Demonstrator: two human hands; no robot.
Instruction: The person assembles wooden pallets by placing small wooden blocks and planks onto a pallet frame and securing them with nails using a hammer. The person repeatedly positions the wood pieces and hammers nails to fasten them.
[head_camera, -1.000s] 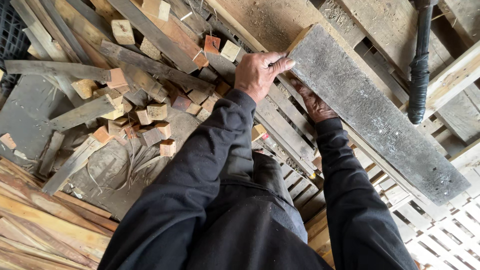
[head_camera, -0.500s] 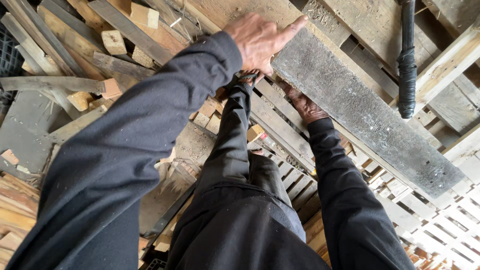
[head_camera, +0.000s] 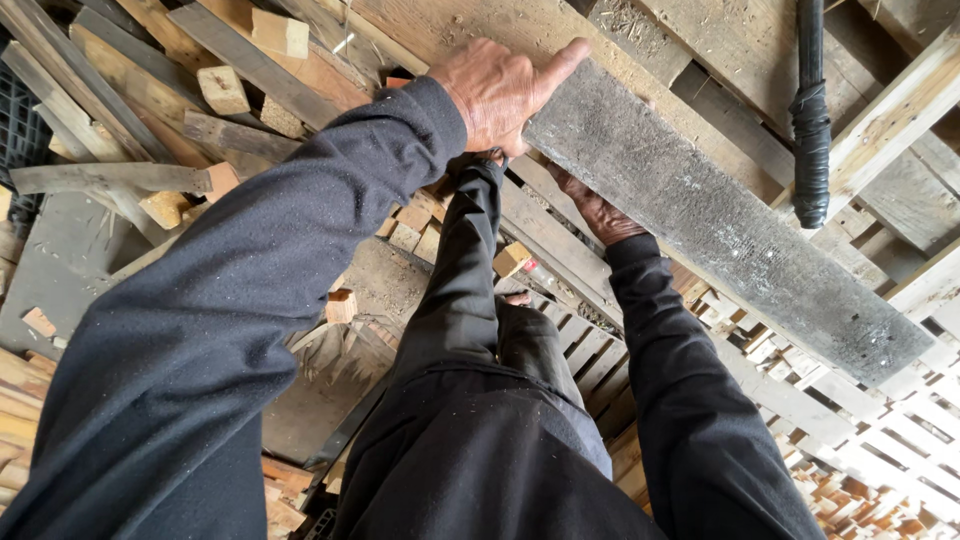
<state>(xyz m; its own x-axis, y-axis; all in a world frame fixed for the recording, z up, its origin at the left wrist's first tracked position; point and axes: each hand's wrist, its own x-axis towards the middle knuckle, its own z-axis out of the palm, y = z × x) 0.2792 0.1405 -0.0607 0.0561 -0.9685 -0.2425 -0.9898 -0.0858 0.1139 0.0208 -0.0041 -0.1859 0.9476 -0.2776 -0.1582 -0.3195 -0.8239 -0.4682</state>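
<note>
Because the right hand (head_camera: 598, 212) reaches under the grey plank (head_camera: 720, 225), its fingers are hidden and its grip cannot be told, while the left hand (head_camera: 497, 95) closes over the plank's near end, forefinger stretched along the edge. Beneath lie wooden pallets (head_camera: 770, 390) and scattered wood blocks (head_camera: 222, 90); a black pipe (head_camera: 811, 110) crosses above.

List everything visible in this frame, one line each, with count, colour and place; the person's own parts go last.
Plank: one, grey and weathered, running from upper centre to right, held at its near end.
Wood offcuts: many, tan and reddish, piled at left.
Pallets: several, pale wood, lower right.
Pipe: one, black, upper right.
Left hand: on the plank's end, black sleeve.
Right hand: under the plank's lower edge, black sleeve.
</note>
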